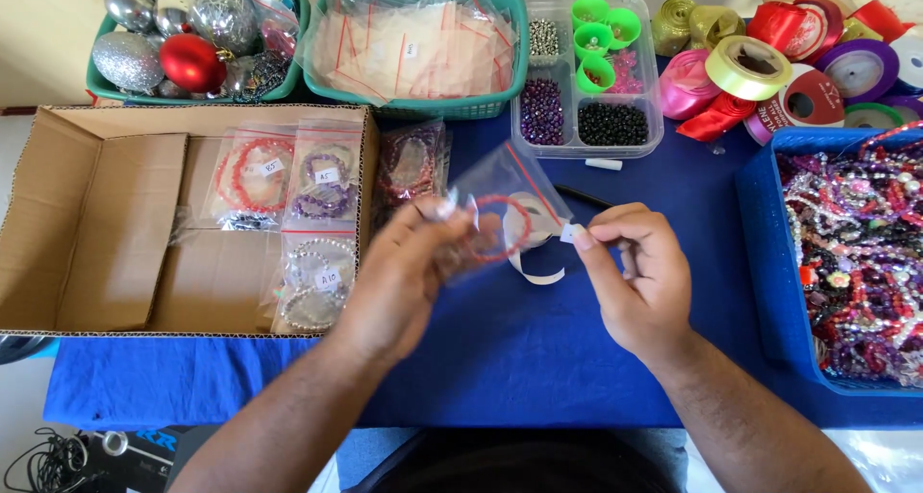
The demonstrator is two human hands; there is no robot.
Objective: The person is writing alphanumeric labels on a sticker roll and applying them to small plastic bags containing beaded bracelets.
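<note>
while two hands [519, 262] hold one bagged bracelet [500, 226], three bags boxed [288, 214]

Both hands — left [399, 272], right [635, 277] — hold a bagged red bracelet [500, 226].

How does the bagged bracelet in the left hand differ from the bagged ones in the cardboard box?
The red bracelet bag is held up by the left hand; the boxed bracelet bags lie flat in the cardboard box. Each boxed bag carries a small white label; the held one shows none. All are clear zip bags holding beaded bracelets.
</note>
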